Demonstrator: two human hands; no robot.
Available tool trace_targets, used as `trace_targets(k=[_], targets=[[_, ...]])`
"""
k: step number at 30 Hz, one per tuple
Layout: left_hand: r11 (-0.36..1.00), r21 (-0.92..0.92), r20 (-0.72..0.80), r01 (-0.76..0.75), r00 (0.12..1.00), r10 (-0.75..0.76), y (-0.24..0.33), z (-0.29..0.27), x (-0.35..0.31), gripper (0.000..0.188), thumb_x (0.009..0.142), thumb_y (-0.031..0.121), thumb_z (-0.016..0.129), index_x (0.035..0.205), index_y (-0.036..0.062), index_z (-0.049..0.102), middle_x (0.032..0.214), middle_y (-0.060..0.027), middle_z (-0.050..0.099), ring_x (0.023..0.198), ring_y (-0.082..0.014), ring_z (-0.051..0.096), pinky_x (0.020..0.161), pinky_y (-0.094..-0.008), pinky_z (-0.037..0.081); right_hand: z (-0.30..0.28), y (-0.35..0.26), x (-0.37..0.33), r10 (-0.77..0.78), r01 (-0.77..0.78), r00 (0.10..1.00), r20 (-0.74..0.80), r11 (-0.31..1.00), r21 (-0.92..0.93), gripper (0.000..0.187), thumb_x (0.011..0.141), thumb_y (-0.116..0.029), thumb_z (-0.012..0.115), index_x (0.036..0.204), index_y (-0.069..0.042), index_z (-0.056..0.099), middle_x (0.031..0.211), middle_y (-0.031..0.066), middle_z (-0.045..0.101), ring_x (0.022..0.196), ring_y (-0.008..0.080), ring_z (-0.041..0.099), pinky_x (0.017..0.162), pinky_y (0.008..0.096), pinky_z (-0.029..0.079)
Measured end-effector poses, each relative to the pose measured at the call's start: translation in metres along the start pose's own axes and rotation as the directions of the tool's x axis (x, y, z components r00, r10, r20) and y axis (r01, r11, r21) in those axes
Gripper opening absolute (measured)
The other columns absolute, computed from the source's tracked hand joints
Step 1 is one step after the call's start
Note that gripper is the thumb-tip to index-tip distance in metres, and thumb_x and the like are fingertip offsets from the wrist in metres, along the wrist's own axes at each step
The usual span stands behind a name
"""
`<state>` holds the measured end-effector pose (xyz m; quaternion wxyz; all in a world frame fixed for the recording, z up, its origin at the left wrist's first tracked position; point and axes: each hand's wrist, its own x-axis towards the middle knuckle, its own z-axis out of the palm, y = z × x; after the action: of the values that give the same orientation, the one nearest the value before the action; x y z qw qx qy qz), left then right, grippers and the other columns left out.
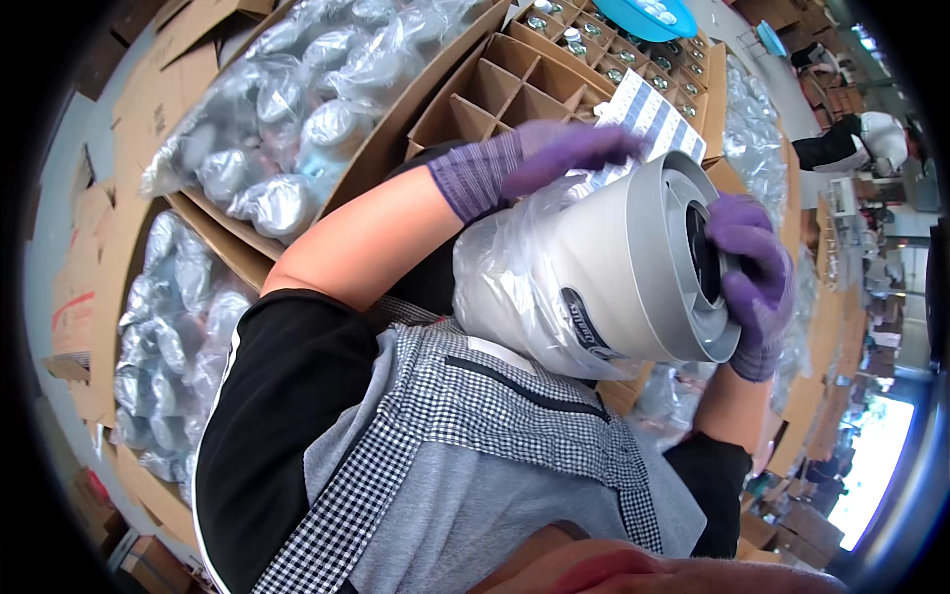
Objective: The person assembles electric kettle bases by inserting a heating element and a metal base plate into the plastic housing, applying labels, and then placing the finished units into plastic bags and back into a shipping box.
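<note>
A tapered off-white plastic bin point(594, 257) lies tilted on its side against my chest. Its grey ringed end point(683, 257) with a dark round centre faces right. Clear plastic wrap point(495, 277) covers the bin's left part, and a dark oval label point(589, 322) shows on its side. My right hand point(757, 272), in a purple glove, curls its fingers over the grey end and grips it. Above the bin, my gloved left hand point(564, 158) reaches right beside a white sheet with blue-grey strips point(648, 119). Motion smears its fingers; whether they hold anything is unclear.
Ahead are a carton with cardboard dividers point(505, 84) and another holding glass bottles point(661, 74). A blue basin point(643, 20) with white pieces stands above them. Boxes of plastic-wrapped items point(327, 109) flank me on the left. Another person point(856, 144) is farther off at the right.
</note>
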<state>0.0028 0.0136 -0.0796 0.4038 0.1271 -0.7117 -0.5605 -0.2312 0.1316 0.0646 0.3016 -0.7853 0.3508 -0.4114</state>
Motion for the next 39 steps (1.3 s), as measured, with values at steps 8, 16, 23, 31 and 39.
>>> trace_targets(k=[8,16,23,31,39], targets=[[0.865,-0.381,0.082,0.326,0.944,-0.319,-0.059,0.054,-0.021,0.047,0.106,0.027,0.051,0.145,0.0025,0.051,0.14,-0.0111,0.06,0.124,-0.0208,0.061,0.112,-0.0337,0.044,-0.005,-0.107,0.051,0.153,0.649,0.574,0.804,0.514,-0.561,0.046,0.072,-0.025,0.077,0.113,-0.006,0.068,0.111,0.0111,0.068,0.102,0.0266,0.064,0.082,0.0426,0.05],[0.809,-0.435,0.161,0.396,0.918,-0.363,-0.064,0.055,-0.028,0.046,0.106,0.03,0.052,0.143,0.0021,0.054,0.136,-0.0116,0.062,0.123,-0.0201,0.061,0.11,-0.0326,0.045,0.031,-0.11,0.049,0.144,0.549,0.619,0.772,0.623,-0.557,0.041,0.075,-0.029,0.075,0.108,-0.006,0.066,0.09,0.0066,0.067,0.073,0.0237,0.067,0.06,0.0375,0.045],[0.747,-0.441,0.237,0.498,0.867,-0.438,-0.069,0.045,-0.025,0.046,0.106,0.033,0.052,0.14,0.0017,0.056,0.132,-0.0121,0.064,0.121,-0.0194,0.061,0.108,-0.0317,0.045,0.032,-0.073,0.042,0.392,-0.005,0.834,0.389,0.71,-0.705,0.027,0.085,-0.029,0.073,0.101,-0.008,0.067,0.086,0.0118,0.064,0.076,0.031,0.067,0.07,0.0402,0.054],[0.957,-0.269,-0.028,-0.107,0.994,0.103,0.093,-0.009,0.018,0.053,0.093,0.043,0.065,0.125,0.0012,0.068,0.124,-0.0127,0.068,0.124,-0.0276,0.06,0.111,-0.0427,0.044,-0.06,0.055,0.051,0.288,-0.268,0.957,-0.022,0.915,0.302,0.034,0.098,-0.033,0.065,0.116,-0.006,0.073,0.096,0.0073,0.073,0.083,0.0115,0.066,0.081,0.0282,0.055],[0.767,0.577,0.193,-0.28,0.96,0.205,0.117,-0.032,0.024,0.059,0.067,0.055,0.066,0.1,0.0082,0.081,0.112,-0.0121,0.075,0.124,-0.0395,0.057,0.107,-0.049,0.043,-0.026,0.364,-0.001,0.711,-0.726,0.52,-0.474,0.075,-0.684,0.051,0.093,-0.055,0.064,0.127,-0.017,0.071,0.132,0.0136,0.066,0.124,0.0323,0.062,0.105,0.0446,0.049]])
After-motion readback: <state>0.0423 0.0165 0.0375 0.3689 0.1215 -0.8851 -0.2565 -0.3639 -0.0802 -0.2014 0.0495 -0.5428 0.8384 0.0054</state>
